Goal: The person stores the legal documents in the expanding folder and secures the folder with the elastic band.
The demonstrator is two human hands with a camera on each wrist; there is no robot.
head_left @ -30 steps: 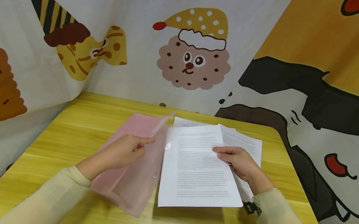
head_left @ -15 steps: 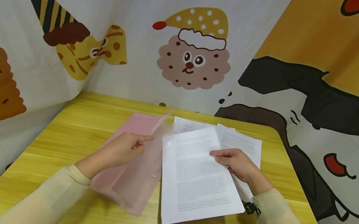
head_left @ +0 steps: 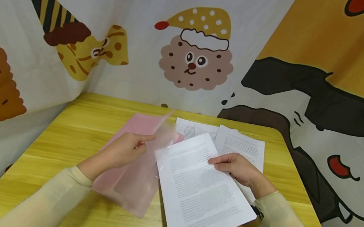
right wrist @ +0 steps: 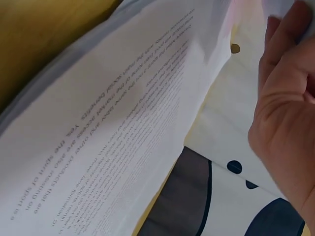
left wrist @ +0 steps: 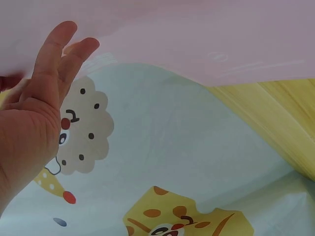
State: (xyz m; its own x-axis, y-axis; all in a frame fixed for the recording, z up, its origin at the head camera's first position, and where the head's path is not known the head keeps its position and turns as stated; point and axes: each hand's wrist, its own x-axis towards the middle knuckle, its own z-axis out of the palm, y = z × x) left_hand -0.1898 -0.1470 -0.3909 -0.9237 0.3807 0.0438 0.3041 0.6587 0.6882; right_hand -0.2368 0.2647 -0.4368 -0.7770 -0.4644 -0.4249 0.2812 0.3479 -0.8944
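A translucent pink plastic folder is tilted up from the table, its cover spread apart. My left hand holds it by the cover, index finger extended along the plastic; the left wrist view has two straightened fingers against the pink sheet. To the right, my right hand pinches a stack of printed white sheets at its right edge, thumb on top. The stack is slanted above the table, its upper left corner at the folder's edge. In the right wrist view the printed page fills the left side.
More printed sheets lie fanned at the back right of the yellow wood-grain table. A curtain with cartoon prints hangs behind the table. A dark band shows at the right wrist.
My right hand has drawn the stack down toward the front edge and turned it aslant. More of the sheets behind it shows. My left hand and the folder have barely shifted.
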